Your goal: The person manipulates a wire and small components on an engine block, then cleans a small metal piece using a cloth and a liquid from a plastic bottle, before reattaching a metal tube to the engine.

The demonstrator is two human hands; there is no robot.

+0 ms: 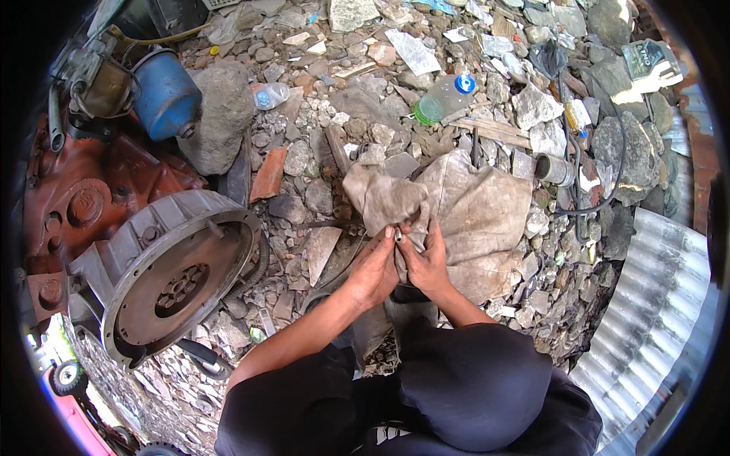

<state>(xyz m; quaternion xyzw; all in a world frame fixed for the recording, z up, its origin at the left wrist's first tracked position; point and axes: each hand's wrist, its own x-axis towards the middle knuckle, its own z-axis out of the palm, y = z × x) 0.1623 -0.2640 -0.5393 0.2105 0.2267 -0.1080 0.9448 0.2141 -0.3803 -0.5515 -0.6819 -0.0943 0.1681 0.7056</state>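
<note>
Left hand (pixel 371 267) and right hand (pixel 426 264) meet at the fingertips, each drawn into a narrow pinch on a small metal part (pixel 398 236). It sits right between them, at the ends of the thumbs and forefingers, with most of its body lost behind the fingers. From where I stand, careful handling looks to be what counts: a light, steady pinch from both sides, one hand bearing the part while the other does the fine finger work, and no hard squeeze that might make it shoot out. I'd want it held above the grey-brown cloth (pixel 487 220) that spreads just beyond the hands and off to their right, since a piece so small would be easily lost in the rubble (pixel 304 163) farther to the left. Whether the fingers touch the cloth, I can't make out.

As for which way the part points, one end shows pale metal around a dark spot, which I take for an opening, and that end seems to face up toward the wearer's head. Its long axis, I'd judge, runs away from that end, down between the fingers, but too little shows to be certain of the slant.
</note>
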